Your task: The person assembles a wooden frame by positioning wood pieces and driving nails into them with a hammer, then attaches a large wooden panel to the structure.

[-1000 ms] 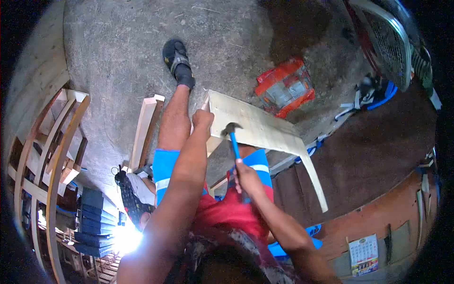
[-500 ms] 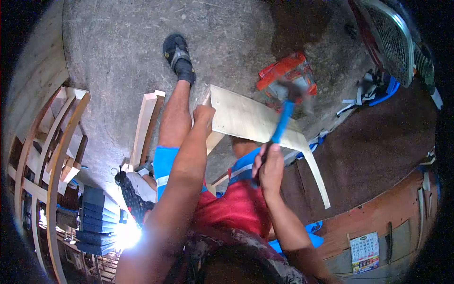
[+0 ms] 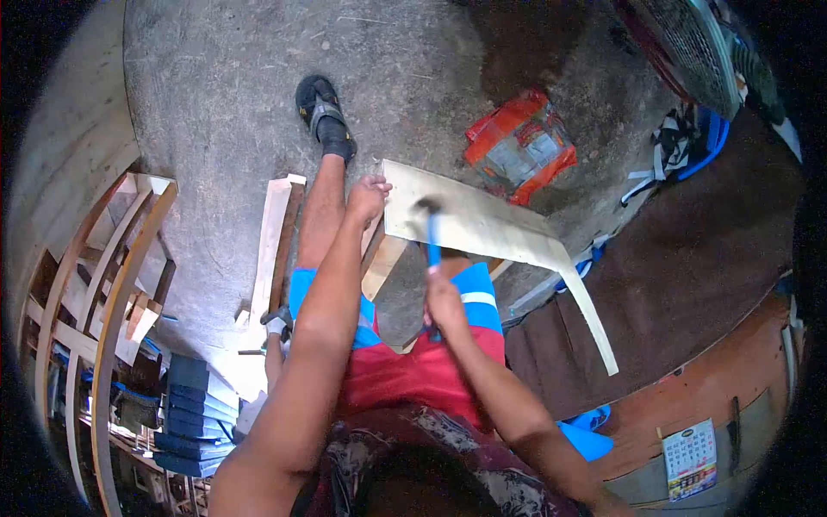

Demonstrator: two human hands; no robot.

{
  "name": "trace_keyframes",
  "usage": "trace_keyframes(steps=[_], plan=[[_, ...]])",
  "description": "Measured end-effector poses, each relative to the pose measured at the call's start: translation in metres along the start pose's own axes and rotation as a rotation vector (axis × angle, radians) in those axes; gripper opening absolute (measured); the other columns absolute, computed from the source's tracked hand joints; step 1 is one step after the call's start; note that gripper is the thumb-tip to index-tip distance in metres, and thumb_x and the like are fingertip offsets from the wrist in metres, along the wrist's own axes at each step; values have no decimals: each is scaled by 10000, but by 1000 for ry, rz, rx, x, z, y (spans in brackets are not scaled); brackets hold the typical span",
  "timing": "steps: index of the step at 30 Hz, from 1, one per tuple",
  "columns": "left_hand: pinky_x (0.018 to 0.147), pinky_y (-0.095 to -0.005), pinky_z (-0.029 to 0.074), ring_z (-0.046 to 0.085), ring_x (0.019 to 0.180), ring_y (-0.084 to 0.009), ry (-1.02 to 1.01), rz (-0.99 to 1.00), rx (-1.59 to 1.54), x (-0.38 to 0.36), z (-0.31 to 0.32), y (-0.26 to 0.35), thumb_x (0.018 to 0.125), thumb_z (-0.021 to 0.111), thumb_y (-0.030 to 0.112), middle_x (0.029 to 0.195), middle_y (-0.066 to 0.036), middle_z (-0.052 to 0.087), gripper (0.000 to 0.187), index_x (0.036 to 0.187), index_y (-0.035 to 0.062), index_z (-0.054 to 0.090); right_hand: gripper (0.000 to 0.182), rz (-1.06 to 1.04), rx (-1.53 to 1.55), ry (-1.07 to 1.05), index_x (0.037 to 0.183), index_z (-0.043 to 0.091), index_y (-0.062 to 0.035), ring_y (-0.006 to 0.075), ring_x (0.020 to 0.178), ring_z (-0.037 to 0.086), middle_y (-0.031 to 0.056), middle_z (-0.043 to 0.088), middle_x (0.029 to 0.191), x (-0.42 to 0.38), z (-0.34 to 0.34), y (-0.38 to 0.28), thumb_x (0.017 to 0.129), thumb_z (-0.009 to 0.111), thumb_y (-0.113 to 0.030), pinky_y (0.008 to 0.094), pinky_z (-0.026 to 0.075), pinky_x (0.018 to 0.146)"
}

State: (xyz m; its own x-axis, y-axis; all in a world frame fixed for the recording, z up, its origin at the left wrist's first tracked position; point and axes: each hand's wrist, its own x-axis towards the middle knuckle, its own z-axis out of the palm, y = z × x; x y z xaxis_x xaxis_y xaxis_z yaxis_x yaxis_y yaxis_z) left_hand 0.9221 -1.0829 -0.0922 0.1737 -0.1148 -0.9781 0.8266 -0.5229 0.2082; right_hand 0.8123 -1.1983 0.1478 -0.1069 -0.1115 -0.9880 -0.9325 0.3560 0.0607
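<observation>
A pale plywood panel, with a narrow strip curving off its right end, lies across wooden framing between my knees. My left hand is closed at the panel's left edge, fingertips curled near its upper corner. In my right hand is a hammer with a blue and black handle, gripped low on the shaft. The hammer's head is blurred by motion and overlaps the left half of the panel in this view. Under the panel a light wooden leg shows.
An orange-red plastic bag lies on the concrete floor beyond the panel. Wooden pieces stand left of my leg, and a wooden frame is farther left. Another person's foot shows nearby. A fan is at upper right.
The hammer has swung from above the panel's right side leftward and down over its left half. My left hand stays at the left edge, its fingers shifted slightly up. The view has shifted a little.
</observation>
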Motion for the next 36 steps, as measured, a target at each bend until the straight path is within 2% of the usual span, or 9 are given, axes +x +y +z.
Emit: trace_keyframes(steps=[1, 6, 8, 13, 15, 24, 28, 31, 36], plan=[[717, -260, 501, 620, 871, -140, -27, -56, -23, -8, 4, 13, 835, 577, 34, 960, -100, 672, 189, 1005, 21, 657, 530, 51, -8, -48, 725, 458, -43, 171, 393, 502, 47, 458, 503, 0, 1, 11, 965, 356, -504, 319, 402, 373], [710, -255, 511, 626, 789, -133, -154, 57, 134, -29, 13, 6, 821, 642, 89, 893, -80, 689, 204, 1013, 39, 692, 462, 151, 217, -109, 780, 473, -37, 164, 401, 505, 49, 495, 535, -7, -13, 21, 948, 438, -466, 317, 417, 390], [728, -269, 512, 636, 784, -130, -255, 104, 382, -34, 14, 6, 813, 652, 96, 876, -86, 698, 211, 1012, 40, 693, 384, -12, 124, -74, 846, 477, -30, 147, 403, 497, 47, 498, 549, -3, -18, 26, 931, 509, -403, 300, 421, 392], [732, -287, 509, 652, 787, -147, -342, 246, 699, -41, 6, 18, 779, 701, 177, 883, -104, 703, 224, 970, 62, 712, 352, -42, 190, -56, 914, 482, -27, 121, 422, 501, 29, 502, 576, 4, -17, 27, 916, 549, -373, 267, 419, 391], [757, -282, 495, 621, 789, -118, -300, 84, 552, -45, 9, 23, 797, 706, 184, 876, -69, 702, 202, 937, 39, 715, 394, -52, 141, -42, 901, 484, -33, 126, 427, 506, 36, 511, 586, 1, -16, 17, 919, 534, -423, 268, 417, 386], [733, -291, 497, 625, 758, -123, -282, 175, 632, -42, 4, 11, 782, 723, 198, 842, -70, 707, 215, 925, 37, 717, 612, -22, 306, -110, 847, 471, -29, 174, 397, 532, 60, 485, 528, 7, -5, -5, 925, 315, -615, 288, 442, 371], [728, -295, 498, 627, 747, -128, -274, 132, 657, -41, 4, 13, 778, 726, 201, 837, -71, 706, 219, 923, 37, 716, 623, -7, 294, -108, 852, 473, -27, 188, 381, 529, 69, 480, 517, 7, -6, -19, 928, 291, -617, 292, 450, 371], [754, -322, 515, 667, 790, -176, -308, 154, 661, -39, 1, 9, 747, 730, 257, 872, -89, 710, 243, 943, 114, 731, 605, 82, 184, -141, 845, 466, -25, 182, 379, 519, 68, 468, 505, 4, -9, -26, 940, 288, -595, 293, 438, 366], [742, -304, 508, 659, 768, -161, -300, 153, 691, -43, 0, 16, 765, 722, 227, 868, -82, 709, 223, 918, 64, 723, 557, -133, 253, 45, 830, 466, -27, 164, 369, 483, 55, 466, 516, -5, -7, -36, 961, 295, -541, 290, 412, 359]])
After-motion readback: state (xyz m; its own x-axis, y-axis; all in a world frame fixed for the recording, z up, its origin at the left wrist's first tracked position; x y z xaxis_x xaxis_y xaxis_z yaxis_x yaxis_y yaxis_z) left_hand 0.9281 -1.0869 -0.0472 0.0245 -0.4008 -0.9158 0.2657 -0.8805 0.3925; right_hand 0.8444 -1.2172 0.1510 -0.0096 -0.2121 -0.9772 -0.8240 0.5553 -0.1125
